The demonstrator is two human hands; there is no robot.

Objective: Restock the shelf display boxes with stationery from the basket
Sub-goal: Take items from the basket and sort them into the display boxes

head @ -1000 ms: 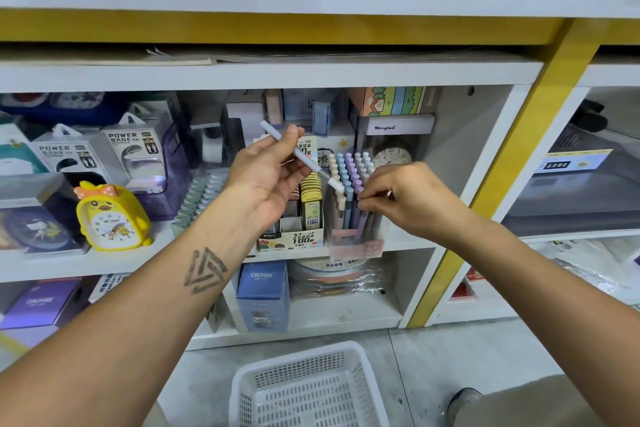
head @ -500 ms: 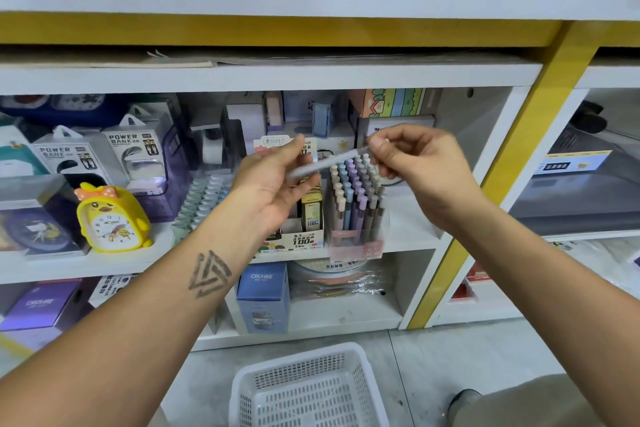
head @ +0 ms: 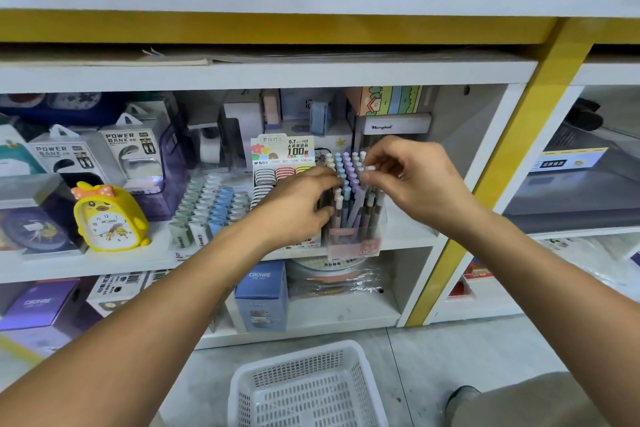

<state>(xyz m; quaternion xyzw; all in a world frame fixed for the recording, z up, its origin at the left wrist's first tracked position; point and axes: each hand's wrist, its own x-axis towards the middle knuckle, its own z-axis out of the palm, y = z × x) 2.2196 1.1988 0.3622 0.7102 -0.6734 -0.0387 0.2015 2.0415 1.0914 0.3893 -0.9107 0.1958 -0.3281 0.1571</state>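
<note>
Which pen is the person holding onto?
The pen pinched at its white top by the right hand, at the display box's right back; the other pens stand untouched.

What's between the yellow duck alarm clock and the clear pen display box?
Head view: rows of pastel correction tapes, then the lead-refill box; left hand overlaps it.

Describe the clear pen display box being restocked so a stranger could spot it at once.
Find the yellow duck clock on the middle white shelf, then look right past the lead refill box. The clear pen display box stands at the shelf's front edge, the only one packed with upright pastel pens.
</note>
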